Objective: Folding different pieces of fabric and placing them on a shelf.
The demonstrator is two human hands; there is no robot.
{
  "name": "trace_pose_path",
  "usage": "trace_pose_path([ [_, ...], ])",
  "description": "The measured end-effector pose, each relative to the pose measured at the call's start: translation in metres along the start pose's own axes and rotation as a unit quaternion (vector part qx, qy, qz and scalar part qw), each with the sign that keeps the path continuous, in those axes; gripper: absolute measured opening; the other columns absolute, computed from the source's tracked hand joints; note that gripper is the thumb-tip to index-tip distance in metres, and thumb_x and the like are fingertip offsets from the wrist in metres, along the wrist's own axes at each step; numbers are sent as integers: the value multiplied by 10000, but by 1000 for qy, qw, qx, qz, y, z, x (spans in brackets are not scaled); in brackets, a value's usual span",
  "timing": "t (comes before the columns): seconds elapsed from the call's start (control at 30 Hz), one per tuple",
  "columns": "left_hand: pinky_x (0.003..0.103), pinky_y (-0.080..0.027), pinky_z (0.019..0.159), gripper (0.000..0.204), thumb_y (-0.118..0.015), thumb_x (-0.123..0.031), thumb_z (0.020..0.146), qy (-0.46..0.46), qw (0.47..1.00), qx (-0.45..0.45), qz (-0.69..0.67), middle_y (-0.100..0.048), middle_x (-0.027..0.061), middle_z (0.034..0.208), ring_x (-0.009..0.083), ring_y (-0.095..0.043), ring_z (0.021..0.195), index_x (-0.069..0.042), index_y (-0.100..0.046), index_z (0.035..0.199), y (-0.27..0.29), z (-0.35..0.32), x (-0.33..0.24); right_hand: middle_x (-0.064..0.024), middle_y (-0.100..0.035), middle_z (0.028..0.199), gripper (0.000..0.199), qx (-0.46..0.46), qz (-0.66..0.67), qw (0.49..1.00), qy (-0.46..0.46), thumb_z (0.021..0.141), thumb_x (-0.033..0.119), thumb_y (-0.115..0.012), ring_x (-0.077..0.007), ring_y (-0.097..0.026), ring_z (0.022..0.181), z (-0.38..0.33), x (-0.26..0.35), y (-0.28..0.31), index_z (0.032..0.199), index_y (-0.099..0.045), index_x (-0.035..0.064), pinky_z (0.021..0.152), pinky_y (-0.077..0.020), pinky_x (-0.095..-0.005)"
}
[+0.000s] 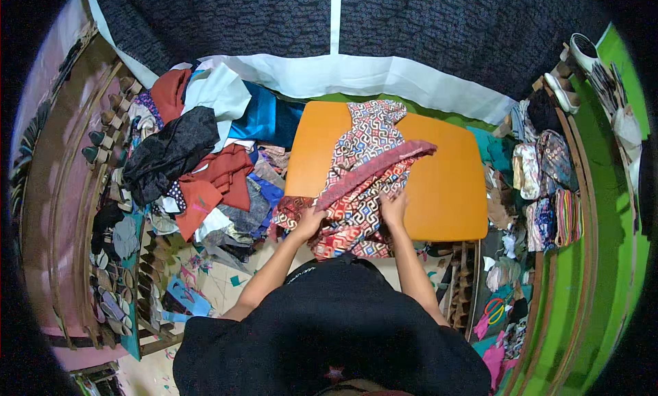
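Note:
A patterned cloth with red, blue, black and white interlocking shapes lies loosely bunched on an orange board. A dark red band with a frayed edge runs slantwise across it, and its near end hangs over the board's front edge toward my body. My left hand is closed on the cloth at its lower left, by a darker red part. Farther right, my right hand pinches the same cloth near the board's front. The fingertips of both hands are partly hidden by the fabric.
A heap of fabric pieces rises left of the board. Folded cloths fill a shelf at right, with red and yellow looped handles below. A dark patterned curtain hangs behind. Shoes line a rack at left.

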State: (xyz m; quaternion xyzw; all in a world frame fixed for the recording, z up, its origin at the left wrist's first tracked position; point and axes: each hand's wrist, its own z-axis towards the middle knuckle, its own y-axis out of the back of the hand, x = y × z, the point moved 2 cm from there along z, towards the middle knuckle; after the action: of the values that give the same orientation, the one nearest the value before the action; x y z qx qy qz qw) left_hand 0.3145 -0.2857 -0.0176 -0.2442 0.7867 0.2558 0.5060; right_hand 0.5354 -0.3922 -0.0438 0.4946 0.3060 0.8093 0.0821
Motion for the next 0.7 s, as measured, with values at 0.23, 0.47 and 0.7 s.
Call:
trace_pose_path([
  [0.23, 330, -385, 872, 410, -436, -97, 786, -47, 884, 122, -449, -505, 128, 1084, 207, -502, 988, -7, -365, 1179, 4, -68, -34, -276, -466, 1069, 565, 174, 35, 967, -181, 666, 238, -609, -352, -472, 988, -18, -23, -29, 1075, -415, -100, 840, -368, -361],
  [0.47, 339, -388, 861, 459, -476, -124, 745, -118, 902, -10, -416, -509, 138, 1075, 215, -514, 968, 15, -369, 1169, 57, -102, -56, -60, -561, 847, 313, 205, 335, 822, -412, 806, 259, -402, -181, -542, 653, -29, 3, 11, 1030, -491, 60, 541, -435, -342],
  [0.7, 343, -432, 803, 334, -394, -299, 869, -233, 844, -115, -469, -531, 83, 1017, 196, -535, 926, -48, -411, 1089, 136, -95, -55, -25, -556, 757, 173, 94, 511, 767, -376, 831, 133, -345, -78, -523, 563, -6, 8, 85, 885, -488, 53, 471, -440, -228],
])
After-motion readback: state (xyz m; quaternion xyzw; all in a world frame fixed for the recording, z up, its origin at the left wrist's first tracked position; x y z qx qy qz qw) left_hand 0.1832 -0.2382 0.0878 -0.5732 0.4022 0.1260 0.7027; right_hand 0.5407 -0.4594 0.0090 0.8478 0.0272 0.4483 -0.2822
